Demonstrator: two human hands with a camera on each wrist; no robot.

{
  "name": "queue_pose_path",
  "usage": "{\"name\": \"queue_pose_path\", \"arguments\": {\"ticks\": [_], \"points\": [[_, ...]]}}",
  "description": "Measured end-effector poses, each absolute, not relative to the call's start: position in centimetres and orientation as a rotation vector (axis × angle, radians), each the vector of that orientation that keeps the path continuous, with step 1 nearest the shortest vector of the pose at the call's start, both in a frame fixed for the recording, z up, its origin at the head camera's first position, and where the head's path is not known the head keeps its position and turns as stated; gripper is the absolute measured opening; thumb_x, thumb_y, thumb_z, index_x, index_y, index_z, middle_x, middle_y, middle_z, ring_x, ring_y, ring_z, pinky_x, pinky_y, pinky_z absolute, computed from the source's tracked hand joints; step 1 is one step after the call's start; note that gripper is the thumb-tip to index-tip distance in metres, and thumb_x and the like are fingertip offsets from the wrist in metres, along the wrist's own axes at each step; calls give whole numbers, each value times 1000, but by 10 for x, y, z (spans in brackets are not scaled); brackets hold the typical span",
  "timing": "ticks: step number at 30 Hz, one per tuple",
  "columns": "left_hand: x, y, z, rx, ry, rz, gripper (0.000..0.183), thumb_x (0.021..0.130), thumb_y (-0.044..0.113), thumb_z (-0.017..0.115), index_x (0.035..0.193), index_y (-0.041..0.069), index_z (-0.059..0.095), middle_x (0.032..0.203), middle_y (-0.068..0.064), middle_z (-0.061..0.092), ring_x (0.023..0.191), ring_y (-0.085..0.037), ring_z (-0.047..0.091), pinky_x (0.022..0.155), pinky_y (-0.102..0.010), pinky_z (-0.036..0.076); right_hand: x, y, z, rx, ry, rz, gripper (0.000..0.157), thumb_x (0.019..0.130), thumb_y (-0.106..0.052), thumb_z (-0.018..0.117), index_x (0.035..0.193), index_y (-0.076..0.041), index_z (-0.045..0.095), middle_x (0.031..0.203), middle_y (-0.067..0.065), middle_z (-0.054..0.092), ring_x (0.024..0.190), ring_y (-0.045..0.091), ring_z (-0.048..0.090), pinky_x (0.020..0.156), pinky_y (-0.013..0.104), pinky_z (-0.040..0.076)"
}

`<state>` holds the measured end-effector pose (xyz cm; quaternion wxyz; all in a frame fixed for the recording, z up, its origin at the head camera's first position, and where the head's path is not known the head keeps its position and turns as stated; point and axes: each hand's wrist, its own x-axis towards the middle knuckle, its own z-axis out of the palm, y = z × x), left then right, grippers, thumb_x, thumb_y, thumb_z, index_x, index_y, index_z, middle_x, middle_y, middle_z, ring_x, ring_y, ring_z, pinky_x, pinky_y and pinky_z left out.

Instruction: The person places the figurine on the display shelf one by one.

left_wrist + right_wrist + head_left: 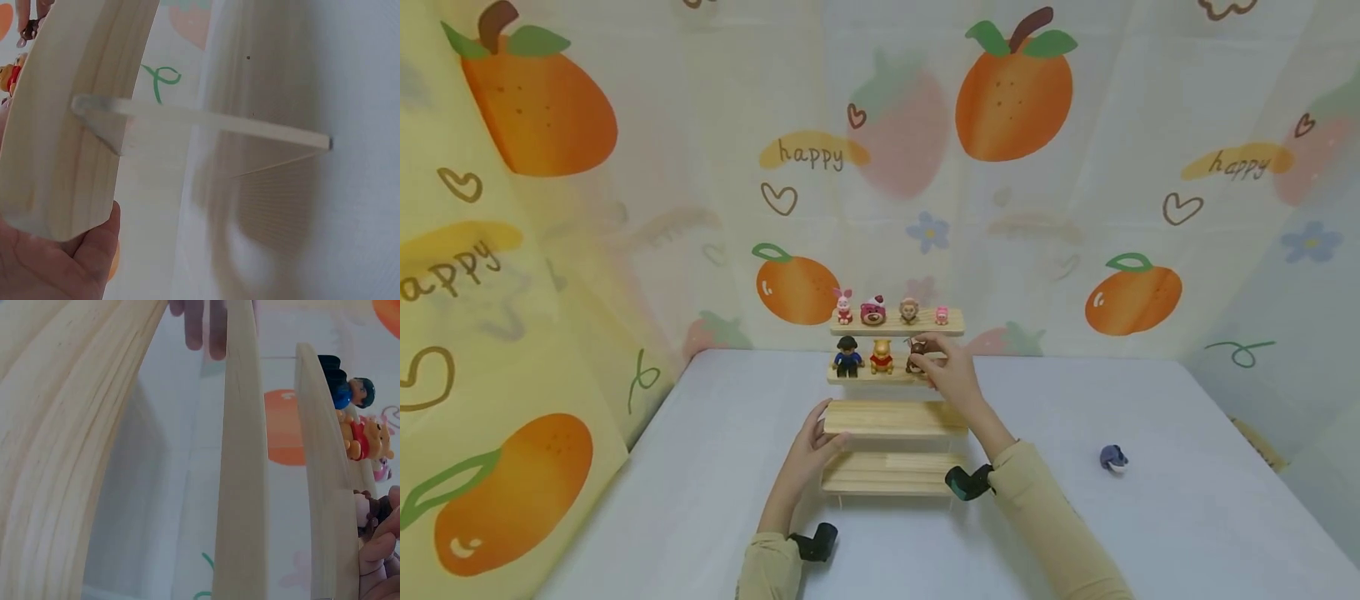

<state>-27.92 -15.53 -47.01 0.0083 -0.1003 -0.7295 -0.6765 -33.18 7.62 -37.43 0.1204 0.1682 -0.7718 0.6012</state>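
A tiered wooden display shelf stands in the middle of the table. My left hand holds the left end of its third board from the top, the thumb at the front edge; the left wrist view shows the palm against the board's end. At the right of the second board, my right hand pinches a small dark-brown figurine, partly hidden by the fingers. Left of it on the same board are a Winnie the Pooh figurine and a blue-clad toy figure with a dark hat.
Along the top board stand a Piglet figurine, a pink-purple bear, a brownish figurine and a small pink one. A blue-grey figurine lies on the white table to the right. A fruit-printed curtain hangs behind.
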Motion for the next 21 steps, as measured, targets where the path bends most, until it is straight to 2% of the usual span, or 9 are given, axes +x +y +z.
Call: {"name": "queue_pose_path", "arguments": {"ticks": [4, 8, 11, 14, 18, 21], "points": [[-279, -154, -470, -276, -2295, -2110, 69, 84, 15, 64, 140, 7, 24, 124, -24, 46, 107, -32, 51, 88, -36, 43, -334, 77, -379, 418, -2287, 1731, 45, 84, -12, 63, 125, -3, 47, 104, 21, 56, 47, 20, 51, 43, 28, 44], [-281, -154, -469, -261, -2283, -2136, 70, 83, 14, 65, 140, 9, 25, 123, -22, 48, 107, -30, 51, 89, -35, 42, -334, 77, -378, 376, -2297, 1716, 48, 84, -12, 64, 127, -5, 44, 106, 19, 57, 48, 19, 50, 46, 35, 46], [-282, -154, -468, -283, -2276, -2135, 70, 83, 13, 65, 140, 8, 24, 122, -23, 49, 106, -31, 52, 88, -33, 43, -334, 75, -378, 361, -2281, 1700, 45, 83, -11, 65, 123, -3, 47, 103, 19, 59, 45, 16, 47, 43, 29, 43], [-282, -155, -469, -294, -2271, -2130, 70, 84, 11, 63, 140, 5, 22, 121, -24, 49, 104, -32, 52, 86, -31, 45, -334, 72, -380, 356, -2287, 1661, 40, 82, -12, 66, 117, -1, 50, 101, 19, 61, 42, 11, 40, 40, 21, 34], [-281, -155, -471, -279, -2273, -2133, 70, 84, 10, 63, 140, 4, 21, 120, -25, 48, 104, -32, 53, 85, -29, 45, -335, 71, -382, 340, -2300, 1616, 37, 82, -14, 66, 113, 0, 51, 100, 18, 61, 43, 9, 37, 40, 21, 29], [-281, -153, -470, -271, -2279, -2151, 71, 84, 13, 64, 140, 7, 22, 122, -23, 48, 106, -31, 51, 87, -30, 43, -334, 73, -383, 308, -2288, 1616, 36, 82, -13, 67, 112, -1, 52, 100, 16, 62, 47, 10, 44, 42, 22, 32]]}}
